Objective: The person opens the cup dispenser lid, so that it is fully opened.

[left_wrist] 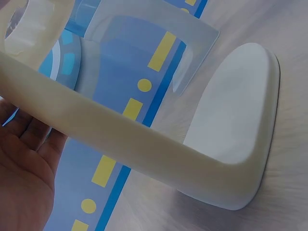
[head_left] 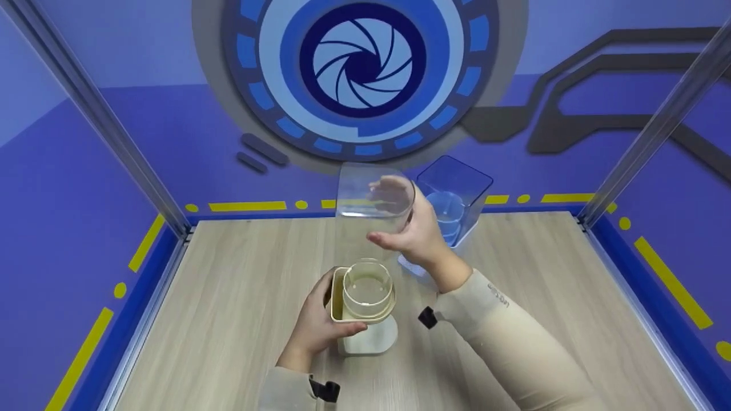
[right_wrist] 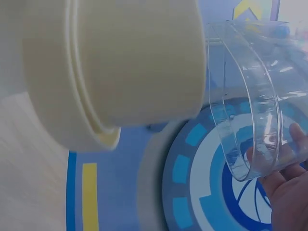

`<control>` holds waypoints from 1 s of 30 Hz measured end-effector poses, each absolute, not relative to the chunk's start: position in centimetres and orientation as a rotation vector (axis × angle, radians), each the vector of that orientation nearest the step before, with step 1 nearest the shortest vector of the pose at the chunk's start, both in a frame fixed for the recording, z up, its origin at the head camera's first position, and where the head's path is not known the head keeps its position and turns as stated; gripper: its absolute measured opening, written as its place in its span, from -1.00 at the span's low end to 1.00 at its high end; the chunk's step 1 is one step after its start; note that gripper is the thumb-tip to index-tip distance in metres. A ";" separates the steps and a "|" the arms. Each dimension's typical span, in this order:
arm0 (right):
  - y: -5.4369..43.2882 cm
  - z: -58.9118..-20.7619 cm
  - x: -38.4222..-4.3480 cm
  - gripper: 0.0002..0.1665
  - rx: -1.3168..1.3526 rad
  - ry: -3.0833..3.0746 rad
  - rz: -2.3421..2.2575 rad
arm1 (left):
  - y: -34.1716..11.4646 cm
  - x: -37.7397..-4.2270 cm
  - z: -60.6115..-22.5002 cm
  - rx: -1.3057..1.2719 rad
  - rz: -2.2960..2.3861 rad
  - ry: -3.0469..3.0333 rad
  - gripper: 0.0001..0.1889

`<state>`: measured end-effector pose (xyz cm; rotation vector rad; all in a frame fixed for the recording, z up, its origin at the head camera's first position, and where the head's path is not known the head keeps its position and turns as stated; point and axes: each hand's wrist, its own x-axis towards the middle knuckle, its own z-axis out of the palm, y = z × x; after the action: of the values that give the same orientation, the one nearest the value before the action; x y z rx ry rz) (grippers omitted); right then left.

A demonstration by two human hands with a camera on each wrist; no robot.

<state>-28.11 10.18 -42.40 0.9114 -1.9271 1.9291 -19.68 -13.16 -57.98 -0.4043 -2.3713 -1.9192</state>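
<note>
Left hand [head_left: 317, 322] grips the cream container [head_left: 365, 311] by its rim, near the table's [head_left: 228, 297] front centre, base down on the wood. Right hand [head_left: 414, 231] holds the clear cup [head_left: 374, 197] tilted in the air above and behind it, fingers wrapped round. Blue container [head_left: 457, 194] stands just behind, at the back edge.

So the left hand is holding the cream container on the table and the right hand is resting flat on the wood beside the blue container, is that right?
Not quite. The right hand is not flat on the wood: it holds a clear container up in the air, as the head view shows. The left hand does hold the cream container on the table, and the blue container stands behind.
</note>
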 end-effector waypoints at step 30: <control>8.4 -50.1 -33.9 0.21 0.631 -2.487 1.641 | -13.2 -19.8 -58.2 -0.484 -1.947 -2.295 0.28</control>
<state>-33.94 8.38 -50.15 0.6306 -2.4871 1.6408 -19.83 -13.20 -58.25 -0.4835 -2.2952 -1.9473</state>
